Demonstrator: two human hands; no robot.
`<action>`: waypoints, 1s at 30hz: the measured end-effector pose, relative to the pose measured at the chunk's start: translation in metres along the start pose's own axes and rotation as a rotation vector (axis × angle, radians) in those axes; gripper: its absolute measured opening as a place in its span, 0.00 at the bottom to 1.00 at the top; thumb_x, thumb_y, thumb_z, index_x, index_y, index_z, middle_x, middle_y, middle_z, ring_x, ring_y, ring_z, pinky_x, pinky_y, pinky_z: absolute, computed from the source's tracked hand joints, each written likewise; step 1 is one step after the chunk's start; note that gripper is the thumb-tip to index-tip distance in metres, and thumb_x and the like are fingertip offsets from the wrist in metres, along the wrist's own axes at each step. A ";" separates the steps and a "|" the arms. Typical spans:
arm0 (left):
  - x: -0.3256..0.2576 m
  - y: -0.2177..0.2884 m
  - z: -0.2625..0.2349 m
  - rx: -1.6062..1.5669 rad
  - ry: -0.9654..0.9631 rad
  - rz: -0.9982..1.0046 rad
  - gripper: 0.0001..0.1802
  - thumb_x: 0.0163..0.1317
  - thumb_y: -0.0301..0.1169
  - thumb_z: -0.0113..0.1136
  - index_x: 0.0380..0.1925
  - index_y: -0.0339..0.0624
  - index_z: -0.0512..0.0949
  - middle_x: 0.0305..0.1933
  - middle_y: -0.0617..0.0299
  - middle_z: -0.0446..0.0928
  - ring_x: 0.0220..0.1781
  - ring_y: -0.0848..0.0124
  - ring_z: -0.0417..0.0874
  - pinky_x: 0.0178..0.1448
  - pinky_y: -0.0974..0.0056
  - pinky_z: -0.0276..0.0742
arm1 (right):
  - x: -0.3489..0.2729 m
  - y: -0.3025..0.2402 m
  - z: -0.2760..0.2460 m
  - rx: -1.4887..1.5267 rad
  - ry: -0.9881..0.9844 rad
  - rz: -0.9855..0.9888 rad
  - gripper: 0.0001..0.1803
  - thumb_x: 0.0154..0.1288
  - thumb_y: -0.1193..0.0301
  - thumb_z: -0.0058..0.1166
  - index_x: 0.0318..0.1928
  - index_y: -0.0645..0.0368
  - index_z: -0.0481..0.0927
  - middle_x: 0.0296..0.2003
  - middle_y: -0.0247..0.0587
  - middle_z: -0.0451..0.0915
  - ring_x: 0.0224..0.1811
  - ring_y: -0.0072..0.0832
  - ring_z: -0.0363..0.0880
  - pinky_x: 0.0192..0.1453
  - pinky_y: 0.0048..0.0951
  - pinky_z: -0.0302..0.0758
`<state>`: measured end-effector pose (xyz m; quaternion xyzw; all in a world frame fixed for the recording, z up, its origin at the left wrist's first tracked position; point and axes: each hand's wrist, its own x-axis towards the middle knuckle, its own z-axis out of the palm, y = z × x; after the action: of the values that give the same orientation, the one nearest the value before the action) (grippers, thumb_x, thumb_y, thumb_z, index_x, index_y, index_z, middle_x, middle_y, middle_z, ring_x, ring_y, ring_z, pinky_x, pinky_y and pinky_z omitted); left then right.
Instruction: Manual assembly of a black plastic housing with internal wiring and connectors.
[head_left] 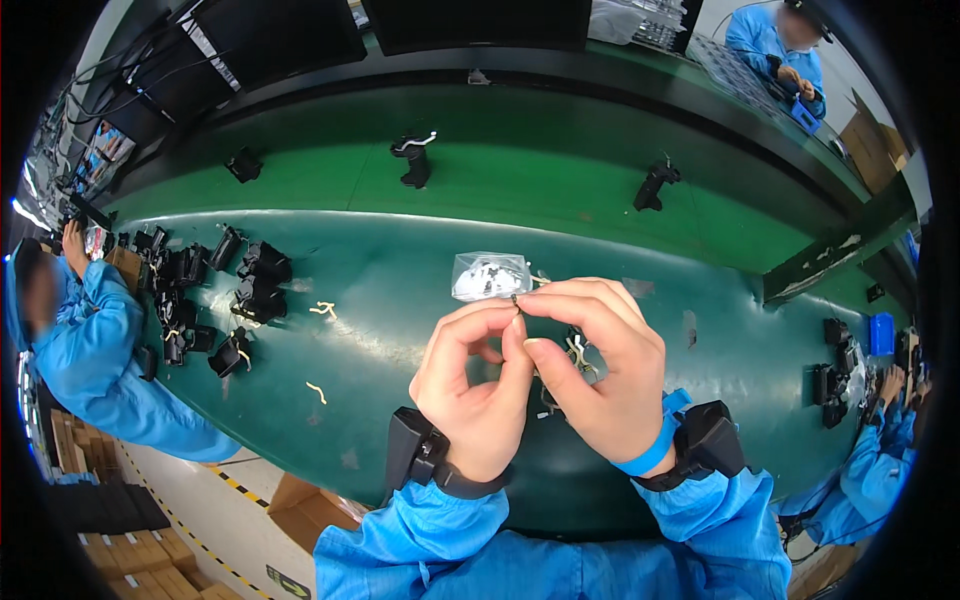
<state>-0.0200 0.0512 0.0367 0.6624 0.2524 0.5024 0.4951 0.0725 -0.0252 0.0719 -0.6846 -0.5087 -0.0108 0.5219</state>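
Both my hands meet over the green table, fingertips nearly touching. My left hand (470,385) has thumb and forefinger pinched on a tiny dark piece (516,301), too small to name. The thumb and forefinger of my right hand (605,375) come to the same spot, the forefinger tip at the piece. Just beyond the fingers lies a clear plastic bag (490,277) with small white and black bits in it. Beneath my right hand, a cluster of pale, strip-like parts (578,350) shows in part; my fingers hide the rest.
Many black moulded parts (265,265) crowd the table's left side, with loose cream strips (325,309) nearby. More black devices (412,160) stand on the far green ledge. A co-worker in blue (95,330) sits left; others work at right and far right. A blue bin (881,334) stands right.
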 end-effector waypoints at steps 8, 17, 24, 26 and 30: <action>-0.009 0.003 0.006 -0.130 -0.196 0.099 0.11 0.56 0.14 0.64 0.40 0.34 0.81 0.43 0.52 0.83 0.37 0.73 0.84 0.37 0.72 0.80 | -0.016 0.013 -0.019 0.582 0.049 0.367 0.06 0.61 0.81 0.60 0.39 0.63 0.81 0.40 0.40 0.80 0.46 0.26 0.78 0.53 0.26 0.73; -0.016 -0.001 0.012 -0.131 -0.209 -0.102 0.08 0.55 0.15 0.65 0.36 0.32 0.82 0.38 0.56 0.81 0.35 0.75 0.81 0.40 0.73 0.77 | -0.032 0.022 -0.026 0.572 0.041 0.406 0.04 0.63 0.78 0.59 0.39 0.63 0.80 0.36 0.38 0.80 0.42 0.24 0.78 0.48 0.25 0.74; -0.018 0.005 0.011 -0.159 -0.267 -0.114 0.03 0.62 0.17 0.60 0.34 0.33 0.76 0.37 0.58 0.76 0.36 0.75 0.78 0.42 0.72 0.75 | -0.032 0.023 -0.030 0.487 0.027 0.308 0.05 0.63 0.78 0.58 0.39 0.62 0.79 0.38 0.38 0.79 0.43 0.28 0.78 0.48 0.27 0.74; -0.018 0.007 0.015 -0.076 -0.270 -0.115 0.03 0.62 0.18 0.60 0.33 0.34 0.75 0.36 0.60 0.74 0.36 0.75 0.76 0.41 0.73 0.73 | -0.033 0.024 -0.036 0.447 0.004 0.279 0.04 0.63 0.76 0.58 0.39 0.61 0.79 0.37 0.39 0.79 0.41 0.32 0.78 0.47 0.30 0.74; -0.021 0.002 0.014 -0.033 -0.343 -0.109 0.03 0.61 0.20 0.60 0.32 0.34 0.75 0.36 0.60 0.74 0.35 0.75 0.74 0.39 0.73 0.71 | -0.037 0.027 -0.048 0.436 -0.033 0.305 0.05 0.63 0.76 0.59 0.39 0.60 0.78 0.38 0.39 0.79 0.41 0.34 0.78 0.47 0.33 0.74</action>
<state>-0.0150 0.0270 0.0302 0.7153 0.1915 0.3586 0.5684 0.0986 -0.0835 0.0540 -0.6248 -0.3985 0.1888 0.6444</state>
